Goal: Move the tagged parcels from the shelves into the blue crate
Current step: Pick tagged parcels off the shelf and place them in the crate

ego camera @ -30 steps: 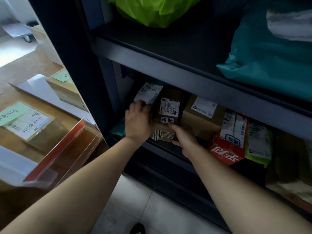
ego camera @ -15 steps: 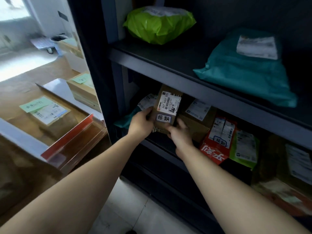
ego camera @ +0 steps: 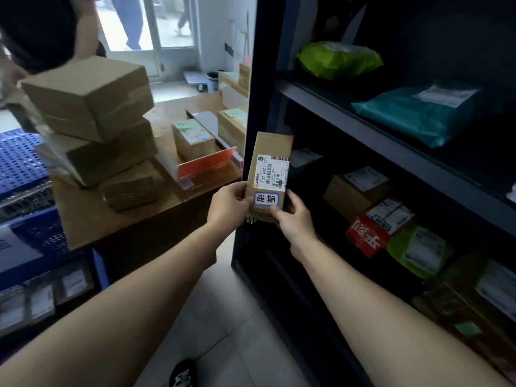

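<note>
Head view: both hands hold a narrow cardboard parcel (ego camera: 272, 146) upright in front of the left post (ego camera: 264, 79) of the dark shelves (ego camera: 391, 148), clear of every level. The left hand (ego camera: 227, 206) grips its lower left edge, thumb on the front face. The right hand (ego camera: 293, 217) grips the lower right edge, thumb just under the blue-bordered tag (ego camera: 266, 198) stuck below the white shipping label (ego camera: 272, 173). Left of the parcel, a wooden surface (ego camera: 89, 222) carries a leaning stack of brown boxes (ego camera: 92, 121). The blue crate (ego camera: 19, 160) with perforated walls sits at the far left edge, partly cut off. On the shelves to the right, a green bag (ego camera: 337, 61) and a teal bag (ego camera: 413, 118) lie on the upper level. A brown box (ego camera: 349, 195) and a red packet (ego camera: 365, 236) lie on the level below.
</note>
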`<state>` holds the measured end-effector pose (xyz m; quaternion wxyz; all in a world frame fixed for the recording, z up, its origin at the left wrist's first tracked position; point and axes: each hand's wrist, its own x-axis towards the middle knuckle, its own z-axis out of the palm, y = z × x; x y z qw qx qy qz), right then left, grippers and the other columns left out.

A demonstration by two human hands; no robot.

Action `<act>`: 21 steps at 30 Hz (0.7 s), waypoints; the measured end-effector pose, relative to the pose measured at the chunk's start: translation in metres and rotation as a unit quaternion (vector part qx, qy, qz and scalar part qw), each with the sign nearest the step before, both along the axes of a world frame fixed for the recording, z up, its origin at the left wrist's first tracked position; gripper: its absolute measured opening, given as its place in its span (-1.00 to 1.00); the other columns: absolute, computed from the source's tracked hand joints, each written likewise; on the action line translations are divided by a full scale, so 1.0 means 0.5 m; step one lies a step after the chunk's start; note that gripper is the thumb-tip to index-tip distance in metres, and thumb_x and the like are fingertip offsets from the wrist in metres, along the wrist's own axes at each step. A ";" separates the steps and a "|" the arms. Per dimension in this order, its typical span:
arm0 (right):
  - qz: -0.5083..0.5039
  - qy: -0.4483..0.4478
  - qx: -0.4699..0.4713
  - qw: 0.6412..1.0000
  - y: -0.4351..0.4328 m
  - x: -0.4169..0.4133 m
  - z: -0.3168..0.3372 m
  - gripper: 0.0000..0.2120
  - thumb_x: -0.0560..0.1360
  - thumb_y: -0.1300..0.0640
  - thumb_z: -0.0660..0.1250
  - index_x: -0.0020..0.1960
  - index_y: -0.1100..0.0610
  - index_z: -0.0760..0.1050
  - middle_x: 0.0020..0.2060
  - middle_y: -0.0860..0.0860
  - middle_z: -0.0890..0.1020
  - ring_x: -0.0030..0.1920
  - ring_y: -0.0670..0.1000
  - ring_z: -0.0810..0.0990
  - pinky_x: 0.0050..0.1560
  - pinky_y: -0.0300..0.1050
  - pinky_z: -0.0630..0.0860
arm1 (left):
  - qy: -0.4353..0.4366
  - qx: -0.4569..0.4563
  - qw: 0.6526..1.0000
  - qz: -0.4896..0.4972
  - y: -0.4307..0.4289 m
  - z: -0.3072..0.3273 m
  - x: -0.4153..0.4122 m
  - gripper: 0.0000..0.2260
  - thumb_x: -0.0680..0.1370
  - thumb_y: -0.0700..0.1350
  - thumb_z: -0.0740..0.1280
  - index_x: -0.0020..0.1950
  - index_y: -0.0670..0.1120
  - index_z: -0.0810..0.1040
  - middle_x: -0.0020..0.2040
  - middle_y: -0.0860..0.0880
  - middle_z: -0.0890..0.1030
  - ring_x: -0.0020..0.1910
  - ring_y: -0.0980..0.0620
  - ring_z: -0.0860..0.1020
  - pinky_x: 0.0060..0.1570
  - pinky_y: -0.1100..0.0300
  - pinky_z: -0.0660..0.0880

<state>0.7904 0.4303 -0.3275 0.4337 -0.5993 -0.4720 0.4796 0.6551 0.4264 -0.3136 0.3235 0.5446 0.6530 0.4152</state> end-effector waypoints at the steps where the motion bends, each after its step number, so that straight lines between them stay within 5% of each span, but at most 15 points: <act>1: 0.016 -0.001 0.007 1.000 -0.017 -0.015 0.002 -0.46 0.51 0.24 0.37 0.45 0.04 0.35 0.30 -0.02 0.51 0.29 -0.03 0.47 0.34 -0.01 0.42 | 0.003 -0.001 1.000 0.016 -0.026 0.005 -0.015 -0.73 0.54 -0.21 0.34 0.21 -0.01 0.61 -0.05 0.12 0.63 -0.18 0.27 0.55 -0.32 0.52 0.39; 6: 0.114 -0.005 0.024 0.993 -0.095 -0.091 0.015 -0.49 0.53 0.30 0.34 0.44 0.11 0.34 0.13 -0.10 0.47 0.17 -0.14 0.43 0.05 -0.42 0.38 | 0.001 -0.001 0.996 0.086 -0.146 0.012 -0.100 -0.70 0.55 -0.21 0.35 0.27 -0.05 0.56 0.09 0.05 0.64 -0.03 0.13 0.58 -0.20 0.39 0.47; 11: 0.186 -0.012 0.007 0.982 -0.176 -0.198 -0.004 -0.50 0.51 0.27 0.37 0.41 0.03 0.38 0.23 0.04 0.56 0.25 0.02 0.52 0.21 -0.08 0.51 | 0.006 -0.030 0.987 0.157 -0.259 -0.010 -0.202 -0.66 0.52 -0.19 0.38 0.30 -0.08 0.53 0.16 0.00 0.64 0.06 0.07 0.59 0.05 0.19 0.54; 18: 0.279 -0.045 -0.030 0.959 -0.331 -0.372 -0.029 -0.46 0.51 0.21 0.38 0.45 0.03 0.33 0.27 0.04 0.51 0.21 -0.06 0.46 0.30 0.02 0.46 | -0.004 -0.081 0.968 0.236 -0.451 -0.061 -0.380 -0.65 0.47 -0.15 0.43 0.26 -0.07 0.56 0.12 0.01 0.65 0.05 0.04 0.61 0.13 -0.01 0.56; 21: 0.313 -0.046 -0.038 0.948 -0.402 -0.460 -0.035 -0.48 0.52 0.23 0.37 0.44 0.03 0.34 0.25 0.04 0.51 0.17 -0.07 0.45 0.18 -0.10 0.51 | -0.010 -0.090 0.961 0.262 -0.543 -0.065 -0.459 -0.70 0.49 -0.18 0.41 0.22 -0.07 0.56 0.11 0.01 0.66 0.05 0.04 0.61 0.13 0.00 0.56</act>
